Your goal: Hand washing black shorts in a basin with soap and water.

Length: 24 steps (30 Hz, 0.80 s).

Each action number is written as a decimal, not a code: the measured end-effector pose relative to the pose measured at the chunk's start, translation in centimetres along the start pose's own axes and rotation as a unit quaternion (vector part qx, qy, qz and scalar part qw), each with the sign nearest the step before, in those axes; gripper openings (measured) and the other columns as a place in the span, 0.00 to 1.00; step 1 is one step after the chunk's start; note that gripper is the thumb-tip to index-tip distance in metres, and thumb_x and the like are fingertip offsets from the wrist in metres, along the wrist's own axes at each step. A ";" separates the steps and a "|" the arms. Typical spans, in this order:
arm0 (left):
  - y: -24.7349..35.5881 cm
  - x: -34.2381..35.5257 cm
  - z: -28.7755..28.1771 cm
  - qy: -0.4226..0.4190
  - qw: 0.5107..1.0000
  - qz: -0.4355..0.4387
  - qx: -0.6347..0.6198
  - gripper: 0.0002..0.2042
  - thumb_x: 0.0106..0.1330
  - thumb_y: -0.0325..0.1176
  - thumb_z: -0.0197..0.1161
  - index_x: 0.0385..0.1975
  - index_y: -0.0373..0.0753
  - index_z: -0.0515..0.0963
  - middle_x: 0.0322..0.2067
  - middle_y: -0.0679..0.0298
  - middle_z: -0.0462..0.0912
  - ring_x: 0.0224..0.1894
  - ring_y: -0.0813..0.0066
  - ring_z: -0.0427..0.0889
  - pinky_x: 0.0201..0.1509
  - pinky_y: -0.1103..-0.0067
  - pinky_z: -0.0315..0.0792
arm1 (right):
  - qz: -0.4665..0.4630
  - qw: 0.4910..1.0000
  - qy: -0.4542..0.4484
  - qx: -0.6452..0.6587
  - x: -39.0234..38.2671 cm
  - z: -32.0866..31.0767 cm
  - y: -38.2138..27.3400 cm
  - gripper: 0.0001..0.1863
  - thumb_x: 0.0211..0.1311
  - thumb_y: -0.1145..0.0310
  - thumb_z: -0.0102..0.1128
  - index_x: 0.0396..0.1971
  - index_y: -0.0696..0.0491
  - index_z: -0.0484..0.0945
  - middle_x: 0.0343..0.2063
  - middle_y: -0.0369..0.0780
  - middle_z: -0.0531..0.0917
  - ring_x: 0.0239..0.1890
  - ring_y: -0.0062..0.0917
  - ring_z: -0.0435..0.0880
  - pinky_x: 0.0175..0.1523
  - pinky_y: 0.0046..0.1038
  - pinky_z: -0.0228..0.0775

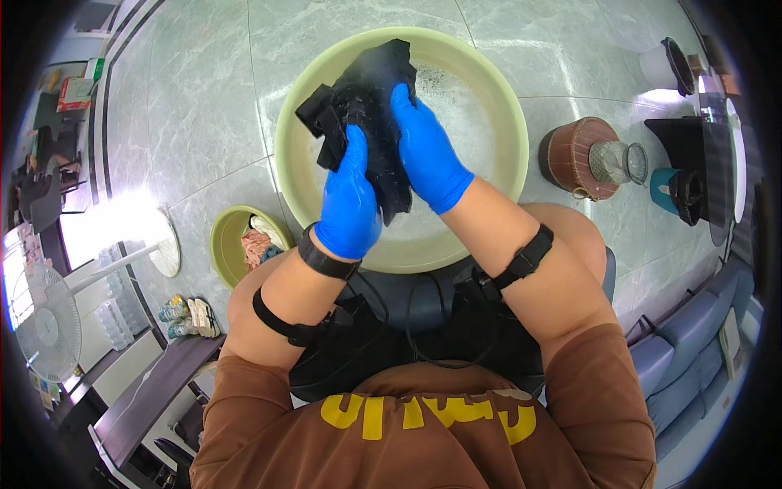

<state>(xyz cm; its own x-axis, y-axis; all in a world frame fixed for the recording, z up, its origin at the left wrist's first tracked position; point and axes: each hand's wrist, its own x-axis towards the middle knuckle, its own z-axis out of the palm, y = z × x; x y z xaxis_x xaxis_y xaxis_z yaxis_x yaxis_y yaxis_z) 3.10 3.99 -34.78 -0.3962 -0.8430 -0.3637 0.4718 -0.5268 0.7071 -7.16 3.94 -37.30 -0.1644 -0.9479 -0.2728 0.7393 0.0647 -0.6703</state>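
A wet-looking black cloth garment point(376, 90) is bunched up between my two hands, over a large pale-green basin point(515, 138). My left hand point(349, 200), in a blue rubber glove, grips its lower left side with the thumb on top. On the other side my right hand point(430, 151), gloved alike, holds it with the thumb pointing up along the fabric. Both hands' fingers are mostly hidden under the cloth. Soapy water point(456, 106) with some foam shows in the basin to the right of the garment. What kind of garment it is, I cannot tell.
Left of the big basin, a smaller green basin point(224, 253) holds pink, white and blue cloths. A white standing fan point(49, 322) is at the far left, near a dark table point(138, 391). To the right stand a brown round stool point(582, 159) and blue-grey seats point(692, 342).
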 end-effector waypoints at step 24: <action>-0.4 -0.8 -1.7 -0.020 0.987 0.095 0.131 0.21 0.80 0.38 0.48 0.68 0.37 0.66 0.63 0.59 0.74 0.62 0.67 0.75 0.68 0.70 0.68 | 0.016 0.999 -0.035 0.034 -1.4 0.1 0.0 0.29 0.80 0.52 0.42 0.68 0.59 0.63 0.58 0.45 0.77 0.57 0.32 0.78 0.63 0.33 0.72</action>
<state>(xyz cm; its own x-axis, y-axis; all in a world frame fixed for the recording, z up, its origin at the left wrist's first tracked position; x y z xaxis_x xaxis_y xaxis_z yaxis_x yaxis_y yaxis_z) 4.60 4.64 -35.79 -0.3537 -0.9159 -0.1899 0.3232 -0.3102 0.8940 -6.89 5.23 -36.89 -0.0944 -0.9655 -0.2427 0.7869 0.0770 -0.6123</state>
